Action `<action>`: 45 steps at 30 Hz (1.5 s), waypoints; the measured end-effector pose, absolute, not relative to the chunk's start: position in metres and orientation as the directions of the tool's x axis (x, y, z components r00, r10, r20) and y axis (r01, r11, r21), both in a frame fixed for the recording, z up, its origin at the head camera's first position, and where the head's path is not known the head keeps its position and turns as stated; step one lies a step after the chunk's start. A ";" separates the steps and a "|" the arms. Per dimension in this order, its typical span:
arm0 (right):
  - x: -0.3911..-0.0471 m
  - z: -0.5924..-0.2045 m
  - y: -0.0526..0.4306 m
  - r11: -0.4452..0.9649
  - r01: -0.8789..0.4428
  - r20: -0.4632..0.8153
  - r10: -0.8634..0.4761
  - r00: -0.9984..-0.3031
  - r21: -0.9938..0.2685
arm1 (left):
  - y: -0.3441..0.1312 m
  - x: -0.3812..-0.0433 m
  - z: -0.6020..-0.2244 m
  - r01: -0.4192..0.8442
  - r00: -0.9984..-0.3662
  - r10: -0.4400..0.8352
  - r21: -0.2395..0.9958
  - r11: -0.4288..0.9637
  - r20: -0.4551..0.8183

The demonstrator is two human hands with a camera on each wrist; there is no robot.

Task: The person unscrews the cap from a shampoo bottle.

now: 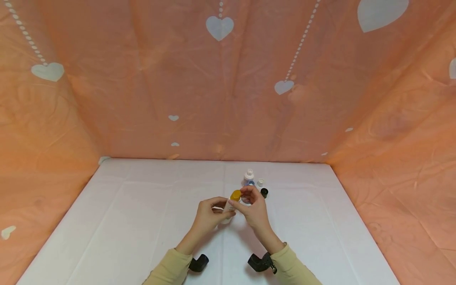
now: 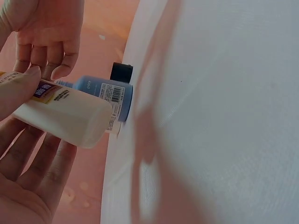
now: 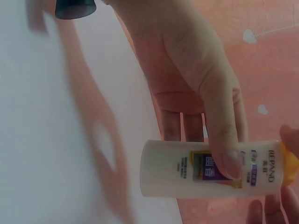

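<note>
A white plastic bottle [image 1: 227, 206] with a yellow cap [image 1: 236, 194] is tilted above the table. My left hand [image 1: 208, 215] grips the bottle's body, its thumb [image 3: 229, 156] across the printed label and its fingers on the other side. My right hand [image 1: 257, 211] is at the top end, thumb and fingers around the yellow cap; the left wrist view leaves the cap outside its frame. In the right wrist view the white bottle [image 3: 163, 168] lies sideways, its cap [image 3: 289, 165] at the right edge. The cap appears closed on the neck.
Behind my hands stand a white-topped bottle [image 1: 249, 176] and a blue bottle [image 2: 96, 88], partly hidden by my right hand in the head view. A small white cap [image 1: 261, 182] and a black cap [image 1: 264, 192] lie beside them. Orange cloth [image 1: 221, 99] surrounds the white table [image 1: 142, 198].
</note>
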State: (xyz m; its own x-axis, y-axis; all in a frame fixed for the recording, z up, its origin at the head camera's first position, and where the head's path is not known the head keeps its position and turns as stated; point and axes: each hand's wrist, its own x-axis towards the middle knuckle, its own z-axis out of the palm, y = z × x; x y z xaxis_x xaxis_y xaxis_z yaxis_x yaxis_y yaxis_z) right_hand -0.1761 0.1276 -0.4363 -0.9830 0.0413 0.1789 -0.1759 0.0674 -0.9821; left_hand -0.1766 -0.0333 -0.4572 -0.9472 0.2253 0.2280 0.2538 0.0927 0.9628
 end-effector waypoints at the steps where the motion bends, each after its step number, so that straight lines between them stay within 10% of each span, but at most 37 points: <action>1: -0.176 -0.435 0.127 0.072 -0.175 0.178 0.046 -0.983 -0.982 | -0.033 -0.177 -0.457 0.254 -0.947 0.225 0.963 0.091 0.229; 27: -0.176 -0.434 0.134 0.144 -0.168 0.167 -0.022 -0.986 -0.975 | -0.032 -0.181 -0.468 0.278 -0.947 0.206 0.949 0.147 0.245; 45: -0.202 -0.468 0.167 -0.137 -0.112 0.163 -0.457 -0.874 -0.984 | -0.046 -0.198 -0.491 0.176 -0.887 0.442 0.983 0.061 0.132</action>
State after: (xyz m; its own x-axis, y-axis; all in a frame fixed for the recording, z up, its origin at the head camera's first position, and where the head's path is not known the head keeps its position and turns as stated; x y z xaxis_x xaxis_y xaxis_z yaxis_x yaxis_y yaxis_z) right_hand -0.2018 0.1674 -0.4680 -0.8741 -0.4574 0.1632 -0.1118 -0.1375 -0.9842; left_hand -0.1983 -0.0455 -0.4906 -0.8873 0.4421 0.1316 0.1760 0.0608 0.9825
